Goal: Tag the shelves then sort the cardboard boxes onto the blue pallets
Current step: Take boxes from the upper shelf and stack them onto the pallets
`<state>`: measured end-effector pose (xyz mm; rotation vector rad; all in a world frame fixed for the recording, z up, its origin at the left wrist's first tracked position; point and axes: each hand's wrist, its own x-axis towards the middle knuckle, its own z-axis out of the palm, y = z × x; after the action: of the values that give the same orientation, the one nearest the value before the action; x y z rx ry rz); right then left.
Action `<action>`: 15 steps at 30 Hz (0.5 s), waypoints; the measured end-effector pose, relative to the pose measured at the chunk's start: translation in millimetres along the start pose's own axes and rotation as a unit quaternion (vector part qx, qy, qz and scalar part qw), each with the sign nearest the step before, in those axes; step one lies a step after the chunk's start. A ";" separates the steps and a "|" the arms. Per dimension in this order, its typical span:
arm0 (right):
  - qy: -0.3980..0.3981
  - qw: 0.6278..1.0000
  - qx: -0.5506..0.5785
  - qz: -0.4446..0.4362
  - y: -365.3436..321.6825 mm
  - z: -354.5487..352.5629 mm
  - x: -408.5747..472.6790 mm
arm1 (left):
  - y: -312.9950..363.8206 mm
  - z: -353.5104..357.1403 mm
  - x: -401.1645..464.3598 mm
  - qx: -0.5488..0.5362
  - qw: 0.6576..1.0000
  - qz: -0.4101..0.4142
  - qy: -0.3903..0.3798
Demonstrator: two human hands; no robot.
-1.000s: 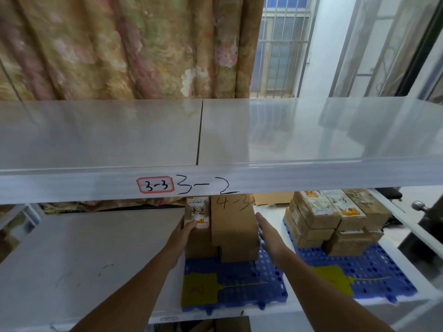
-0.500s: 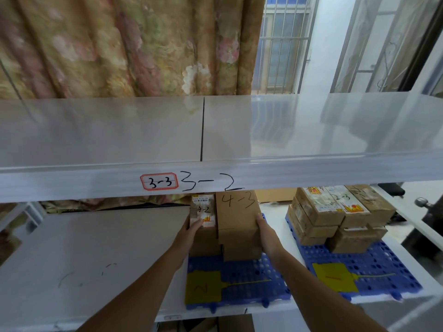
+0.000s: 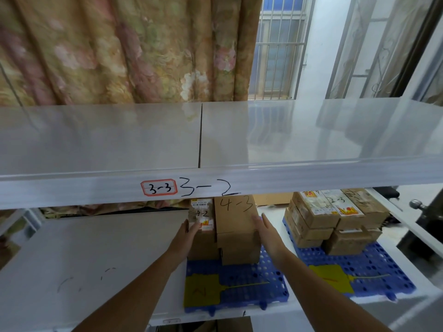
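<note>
Left hand (image 3: pixel 189 232) presses box 4-2 (image 3: pixel 201 218); right hand (image 3: pixel 265 227) flat against box 4-3 (image 3: pixel 236 216).

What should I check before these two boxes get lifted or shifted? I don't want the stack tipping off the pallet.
1. Left hand on the 4-2 box: ok, fingers touch its left side.
2. Right hand on the 4-3 box: ok, against its right side.
3. Grip under the boxes: cannot tell.
4. Lower boxes sit on the left blue pallet: ok.
5. Headroom under the upper shelf edge: cannot tell.
</note>
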<state>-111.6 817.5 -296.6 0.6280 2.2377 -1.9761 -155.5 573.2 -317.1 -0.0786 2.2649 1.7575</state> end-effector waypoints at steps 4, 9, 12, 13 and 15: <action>0.008 0.991 -0.115 -0.070 -18.2 -15.0 -10.5 | 7.1 -9.0 -6.3 0.163 0.983 0.061 0.061; 0.005 0.908 -0.381 -0.174 -34.3 -29.8 -27.2 | 25.6 -17.7 -14.8 0.366 0.916 0.149 0.070; 0.003 0.860 -0.464 -0.211 -42.7 -30.0 -45.3 | 48.2 -10.8 -31.8 0.419 0.883 0.207 0.038; 0.002 0.844 -0.489 -0.221 -45.7 -29.6 -52.4 | 54.8 -8.3 -38.4 0.440 0.870 0.221 0.029; -0.004 0.815 -0.535 -0.223 -48.6 -29.3 -64.6 | 62.9 -3.3 -49.0 0.485 0.844 0.228 0.008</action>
<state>-64.4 826.4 -225.2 -0.0716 3.0967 -0.4560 -122.1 580.5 -245.0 0.6873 3.0545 0.5205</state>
